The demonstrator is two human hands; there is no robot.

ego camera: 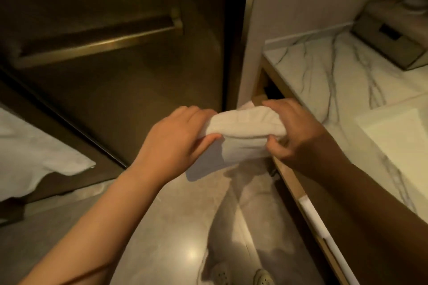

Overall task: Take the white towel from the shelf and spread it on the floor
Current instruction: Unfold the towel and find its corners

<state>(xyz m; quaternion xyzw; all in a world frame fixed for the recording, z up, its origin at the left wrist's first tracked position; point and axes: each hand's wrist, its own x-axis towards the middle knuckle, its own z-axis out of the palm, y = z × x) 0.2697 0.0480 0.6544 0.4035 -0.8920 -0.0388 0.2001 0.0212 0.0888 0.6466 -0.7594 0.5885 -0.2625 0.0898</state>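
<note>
The folded white cloth towel [245, 133] was held just left of the veined marble tabletop [324, 76], clear of the floor [162, 227], left hand [178, 139] and right hand [296, 132] each gripping one end. Soft, light, floppy by the look; corners seemed the best hold for spreading.

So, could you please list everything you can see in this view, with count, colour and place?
white towel: one, white, bunched, mid-air at centre
second cloth: one, white, lying at the left edge
glass door: one, dark, upper left
handle bar: one, brass, on the glass door
counter: one, white veined marble, right
tissue box: one, grey-beige, on the counter, far right
floor: pale tile, below the towel
shoes: two, pale, bottom edge
left hand: grips the towel's left end
right hand: grips the towel's right end
</note>
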